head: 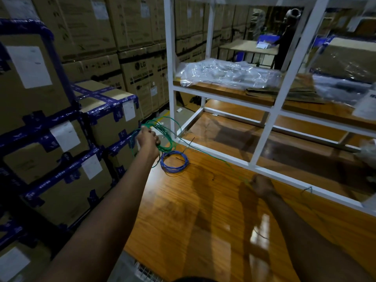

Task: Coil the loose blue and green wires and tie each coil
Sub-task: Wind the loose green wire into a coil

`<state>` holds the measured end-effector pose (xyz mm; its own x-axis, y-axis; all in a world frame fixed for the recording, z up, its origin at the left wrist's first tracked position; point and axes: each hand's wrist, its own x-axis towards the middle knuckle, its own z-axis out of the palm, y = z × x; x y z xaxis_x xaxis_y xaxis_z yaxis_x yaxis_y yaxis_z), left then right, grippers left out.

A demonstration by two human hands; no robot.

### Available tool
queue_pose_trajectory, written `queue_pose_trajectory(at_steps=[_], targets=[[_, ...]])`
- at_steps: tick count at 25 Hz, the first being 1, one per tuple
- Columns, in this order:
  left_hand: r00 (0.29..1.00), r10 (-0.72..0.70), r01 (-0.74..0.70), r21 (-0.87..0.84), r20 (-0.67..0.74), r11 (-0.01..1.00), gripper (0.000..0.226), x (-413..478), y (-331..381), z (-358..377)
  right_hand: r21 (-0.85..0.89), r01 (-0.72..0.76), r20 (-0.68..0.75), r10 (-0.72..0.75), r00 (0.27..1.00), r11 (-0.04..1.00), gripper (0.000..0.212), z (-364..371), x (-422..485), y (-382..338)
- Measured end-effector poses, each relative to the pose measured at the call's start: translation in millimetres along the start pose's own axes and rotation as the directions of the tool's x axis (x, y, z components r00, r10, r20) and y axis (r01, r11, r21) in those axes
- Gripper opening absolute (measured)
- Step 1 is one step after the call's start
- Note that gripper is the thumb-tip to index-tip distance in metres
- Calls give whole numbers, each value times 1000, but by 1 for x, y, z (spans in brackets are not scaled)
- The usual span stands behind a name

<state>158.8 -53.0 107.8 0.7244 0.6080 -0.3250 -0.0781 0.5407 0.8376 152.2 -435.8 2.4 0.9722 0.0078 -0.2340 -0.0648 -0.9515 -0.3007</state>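
While the left hand was clenched around the green coil above the counter's far left corner, the blue coil lay already wound just beside it. The wire looked light and springy — loops could slip, so holding them all together seemed wise. The right hand pinched the loose green strand — taut between both hands.
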Motion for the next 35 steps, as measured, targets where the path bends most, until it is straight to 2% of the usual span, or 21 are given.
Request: queue_pose_trajectory(at_steps=[1,2,3,4,5,6,8,11,13,15,21,25,28,30,32,33,35], targets=[[999,24,-27,85,36,996,37,-5,-6,4,-113,81,137,-65,988,990,24,-12,-4,-20],[996,38,-51,169,82,984,36,-11,-11,7,-160,199,290,-147,946,967,25,-25,-10,-42],[990,46,-79,259,130,963,36,-15,-16,9,-108,302,424,-231,876,947,21,-39,-18,-65],[983,46,-107,351,178,930,36,-18,-20,10,21,362,515,-321,795,932,14,-53,-26,-88],[972,34,-134,434,231,891,36,-20,-24,10,175,390,537,-420,731,904,8,-65,-34,-107],[958,9,-157,499,286,853,36,-21,-27,8,305,415,482,-514,709,857,6,-73,-38,-121],[921,-52,-191,565,386,803,35,-26,-34,4,465,447,266,-602,753,765,8,-85,-43,-142],[866,-109,-243,601,488,762,37,-37,-44,-2,605,425,34,-554,832,674,16,-92,-43,-161],[833,-154,-231,587,531,776,36,-45,-50,-3,643,414,-44,-508,860,645,17,-92,-39,-168],[811,-225,-157,571,541,806,39,-50,-55,-6,654,409,-91,-470,878,636,20,-90,-34,-172],[771,-377,29,564,513,825,39,-61,-58,-10,605,429,-242,-358,902,671,26,-84,-19,-182],[726,-435,98,547,533,832,40,-63,-59,-16,624,405,-312,-262,913,668,27,-77,3,-175],[665,-513,244,492,543,836,40,-63,-56,-19,608,397,-297,-267,917,687,23,-70,11,-169],[605,-562,347,448,565,824,43,-59,-53,-22,577,372,-276,-255,927,727,27,-62,17,-160],[567,-573,383,426,592,820,45,-55,-49,-25,553,361,-272,-246,930,751,39,-55,22,-146],[577,-555,368,416,599,832,43,-54,-46,-26,526,356,-255,-256,933,773,44,-52,21,-138],[650,-480,345,334,589,877,40,-47,-37,-25,469,326,-169,-278,945,821,37,-41,13,-112]])
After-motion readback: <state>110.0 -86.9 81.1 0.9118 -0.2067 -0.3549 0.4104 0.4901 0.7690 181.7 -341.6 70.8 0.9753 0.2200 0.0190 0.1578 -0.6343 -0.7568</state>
